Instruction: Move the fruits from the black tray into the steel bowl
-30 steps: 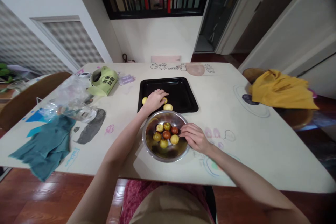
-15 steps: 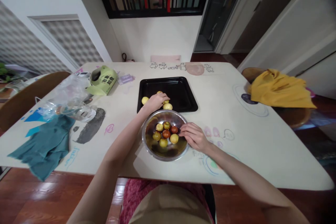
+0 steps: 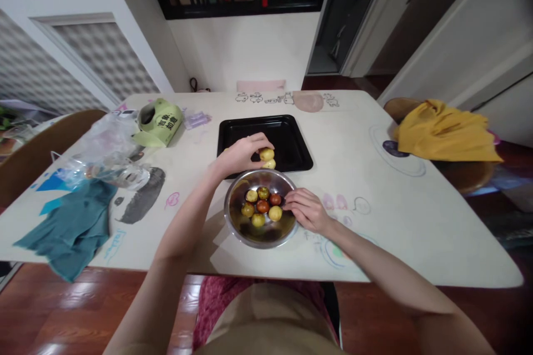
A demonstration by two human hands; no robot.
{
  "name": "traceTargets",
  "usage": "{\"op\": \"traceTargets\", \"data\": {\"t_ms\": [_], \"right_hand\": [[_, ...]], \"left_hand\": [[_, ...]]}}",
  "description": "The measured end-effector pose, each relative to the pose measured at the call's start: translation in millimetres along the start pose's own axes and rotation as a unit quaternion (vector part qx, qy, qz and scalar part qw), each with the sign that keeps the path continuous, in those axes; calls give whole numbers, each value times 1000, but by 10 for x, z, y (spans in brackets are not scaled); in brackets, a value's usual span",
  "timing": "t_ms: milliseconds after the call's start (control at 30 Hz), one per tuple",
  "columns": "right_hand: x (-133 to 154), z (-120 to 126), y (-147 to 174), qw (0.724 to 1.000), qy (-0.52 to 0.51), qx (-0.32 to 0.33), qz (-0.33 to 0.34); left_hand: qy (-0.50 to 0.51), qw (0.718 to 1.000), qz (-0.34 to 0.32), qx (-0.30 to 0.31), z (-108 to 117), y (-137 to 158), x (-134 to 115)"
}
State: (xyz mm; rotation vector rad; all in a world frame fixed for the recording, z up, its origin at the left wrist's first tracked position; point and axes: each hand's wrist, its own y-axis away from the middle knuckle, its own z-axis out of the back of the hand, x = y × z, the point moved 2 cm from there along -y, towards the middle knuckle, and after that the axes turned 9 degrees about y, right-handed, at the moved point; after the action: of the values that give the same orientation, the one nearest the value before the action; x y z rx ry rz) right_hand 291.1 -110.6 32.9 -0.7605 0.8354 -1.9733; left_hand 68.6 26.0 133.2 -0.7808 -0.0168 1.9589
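Observation:
A steel bowl (image 3: 241, 234) near the table's front edge holds several small round fruits, yellow, greenish and reddish-brown. Over the black baking tray (image 3: 295, 147) behind the bowl, my left hand (image 3: 245, 154) pinches a small yellow round fruit (image 3: 267, 153) between thumb and fingers. Just below it another pale yellow fruit (image 3: 270, 164) shows at the tray's near side. My left wrist and hand hide the tray's left front corner. At the bowl's right rim my right hand (image 3: 307, 209) is closed, its fingertips reaching over the edge.
On the left of the white table (image 3: 375, 222) lie a teal cloth (image 3: 75, 227), a clear plastic container (image 3: 129, 176), a crumpled plastic bag (image 3: 106, 141) and a green paper package (image 3: 162, 122). A yellow cloth (image 3: 445, 130) drapes over the chair at right.
My left hand has risen slightly from the tray and turned, with a yellow fruit now visible in its pinch. My right hand stays at the bowl's rim. The view has tilted a little.

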Motion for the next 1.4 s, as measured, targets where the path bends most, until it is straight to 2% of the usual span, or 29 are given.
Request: {"op": "traceTargets", "data": {"t_ms": [133,267,367,500,667,1033,1200,1267,1300,1367,1400], "right_hand": [[-27,3,8,1000,5,-8,-2],[-76,15,16,1000,16,-14,-21],[-93,20,19,999,18,-24,-31],[-88,19,27,999,20,-24,-37],[-87,18,35,999,22,-21,-40],[-87,10,44,999,18,-16,-45],[-77,22,27,999,15,-13,-49],[-73,21,19,999,14,-20,-46],[-72,19,15,999,15,-23,-43],[-70,14,12,999,18,-28,-39],[-70,11,11,999,18,-29,-39]], "left_hand": [[71,985,-57,149,17,195,-522],[84,960,-55,261,-161,405,-723],[55,952,-48,298,-320,476,-718],[42,947,-70,312,-482,487,-719],[23,955,-77,284,-585,508,-701],[-41,956,-77,281,-638,487,-689],[55,965,-79,246,-474,369,-514],[51,981,-45,180,-376,274,-314],[17,994,-7,110,-320,219,-182],[-36,998,55,21,-245,120,90],[-87,990,109,-35,-211,76,229]]}}
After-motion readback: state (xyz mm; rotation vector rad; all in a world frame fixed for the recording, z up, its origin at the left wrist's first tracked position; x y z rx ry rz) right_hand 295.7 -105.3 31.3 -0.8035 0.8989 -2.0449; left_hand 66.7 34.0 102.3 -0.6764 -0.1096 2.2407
